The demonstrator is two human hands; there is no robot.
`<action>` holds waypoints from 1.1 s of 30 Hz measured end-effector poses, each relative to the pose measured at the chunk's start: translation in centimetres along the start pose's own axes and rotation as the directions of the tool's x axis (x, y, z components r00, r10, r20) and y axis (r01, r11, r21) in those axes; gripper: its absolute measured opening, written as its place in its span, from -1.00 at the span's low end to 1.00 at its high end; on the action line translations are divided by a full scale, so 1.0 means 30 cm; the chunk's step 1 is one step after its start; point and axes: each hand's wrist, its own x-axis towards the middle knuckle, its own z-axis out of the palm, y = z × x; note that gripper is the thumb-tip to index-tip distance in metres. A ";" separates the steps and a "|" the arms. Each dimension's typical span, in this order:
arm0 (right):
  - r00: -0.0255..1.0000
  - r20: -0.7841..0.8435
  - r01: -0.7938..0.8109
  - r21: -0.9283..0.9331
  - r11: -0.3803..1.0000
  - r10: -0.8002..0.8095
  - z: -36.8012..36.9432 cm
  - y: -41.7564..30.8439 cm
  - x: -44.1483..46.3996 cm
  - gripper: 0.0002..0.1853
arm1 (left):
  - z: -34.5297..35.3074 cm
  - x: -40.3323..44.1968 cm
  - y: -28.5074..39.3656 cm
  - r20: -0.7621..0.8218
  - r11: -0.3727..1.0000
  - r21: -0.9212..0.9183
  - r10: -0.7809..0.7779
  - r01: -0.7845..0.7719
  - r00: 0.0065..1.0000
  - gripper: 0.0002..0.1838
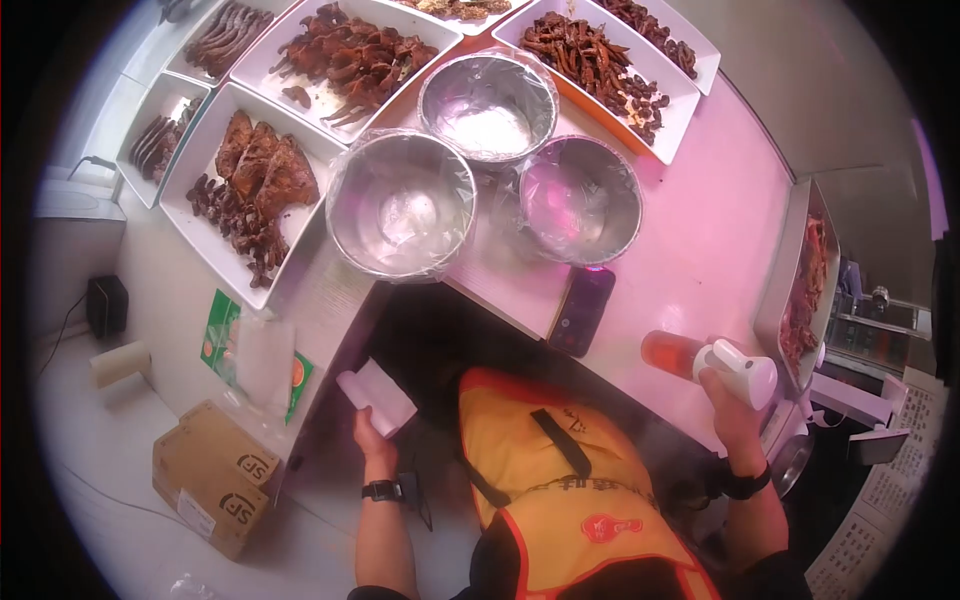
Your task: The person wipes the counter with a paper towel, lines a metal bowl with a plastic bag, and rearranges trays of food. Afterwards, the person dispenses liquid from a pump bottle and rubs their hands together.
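Observation:
My left hand (372, 436) is closed on a folded white paper towel (388, 398), held in front of the counter edge at my left. In my right hand (734, 418) is a spray bottle (672, 355) with orange-red liquid and a white head. The bottle is tilted on its side over the pink-lit counter (690, 255), its liquid end pointing left. A dark phone (581, 312) lies on the counter to the left of the bottle. Beyond the phone stand three steel bowls (333, 215) lined with clear plastic.
White trays of dark cooked meat (262, 180) line the back and left, with another meat tray (808, 290) at far right. Green-and-white packaging (262, 355) lies left. Cardboard boxes (205, 490) and a paper roll (120, 364) sit at lower left. I wear a yellow-orange apron (560, 460).

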 end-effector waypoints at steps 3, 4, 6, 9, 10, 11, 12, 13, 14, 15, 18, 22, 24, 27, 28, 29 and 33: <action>0.919 0.325 0.203 0.097 0.974 -0.224 0.133 -0.203 0.013 -0.60 | 0.017 -0.253 0.008 0.260 0.997 0.024 -0.076 0.073 0.963 -0.47; 0.892 0.375 0.184 0.209 0.960 -0.253 0.194 -0.256 0.024 -0.62 | 0.009 -0.302 0.018 0.341 0.993 0.033 -0.117 0.113 0.933 -0.39; 0.853 0.388 0.237 0.309 0.921 -0.350 0.337 -0.332 0.046 -0.67 | 0.054 -0.403 0.093 0.498 0.991 -0.019 -0.105 0.132 0.861 -0.33; 0.842 0.448 0.064 0.472 0.879 -0.302 0.519 -0.361 0.076 -0.70 | 0.111 -0.488 0.204 0.588 0.989 -0.073 -0.061 0.128 0.807 -0.26; 0.841 0.382 0.222 0.403 0.888 -0.383 0.570 -0.350 0.092 -0.69 | 0.124 -0.507 0.232 0.575 0.991 -0.077 -0.046 0.109 0.817 -0.26; 0.825 0.318 0.372 0.316 0.873 -0.467 0.613 -0.347 0.107 -0.68 | 0.136 -0.522 0.256 0.606 0.992 -0.092 -0.013 0.086 0.796 -0.24; 0.821 0.323 0.369 0.330 0.869 -0.471 0.640 -0.349 0.118 -0.68 | 0.146 -0.536 0.277 0.635 0.992 -0.107 0.015 0.069 0.772 -0.22; 0.843 0.320 0.321 0.343 0.883 -0.431 0.660 -0.346 0.128 -0.67 | 0.156 -0.550 0.294 0.632 0.993 -0.102 0.018 0.060 0.775 -0.19; 0.865 0.319 0.271 0.352 0.896 -0.387 0.675 -0.344 0.138 -0.66 | 0.166 -0.562 0.310 0.624 0.993 -0.103 0.019 0.058 0.781 -0.19; 0.865 0.345 0.239 0.352 0.905 -0.363 0.683 -0.344 0.150 -0.64 | 0.179 -0.571 0.323 0.631 0.993 -0.106 0.025 0.054 0.775 -0.19; 0.885 0.264 0.284 0.346 0.894 -0.384 0.693 -0.353 0.153 -0.60 | 0.215 -0.578 0.339 0.658 0.990 -0.123 0.026 0.073 0.753 -0.18; 0.884 0.206 0.305 0.427 0.851 -0.420 0.694 -0.306 0.133 -0.51 | 0.264 -0.580 0.360 0.699 0.970 -0.184 0.017 0.157 0.715 -0.22; 0.887 0.056 0.454 0.070 0.888 -0.458 0.638 -0.267 0.077 -0.37 | 0.291 -0.574 0.370 0.714 0.974 -0.169 0.013 0.154 0.700 -0.22; 0.862 0.364 0.344 0.091 0.935 -0.352 0.473 -0.233 -0.055 -0.22 | 0.336 -0.579 0.381 0.750 0.975 -0.129 -0.025 0.183 0.661 -0.20; 0.783 0.574 0.188 0.145 0.971 -0.238 0.456 -0.230 -0.100 -0.19 | 0.346 -0.583 0.378 0.774 0.973 -0.103 -0.053 0.207 0.631 -0.19; 0.642 0.755 0.019 0.161 0.987 -0.135 0.450 -0.226 -0.132 -0.17 | 0.348 -0.580 0.363 0.769 0.973 -0.101 -0.058 0.210 0.637 -0.19; 0.376 0.926 -0.533 0.212 0.819 0.006 0.538 -0.125 -0.155 -0.42 | 0.375 -0.568 0.320 0.851 0.922 -0.069 -0.144 0.380 0.505 -0.14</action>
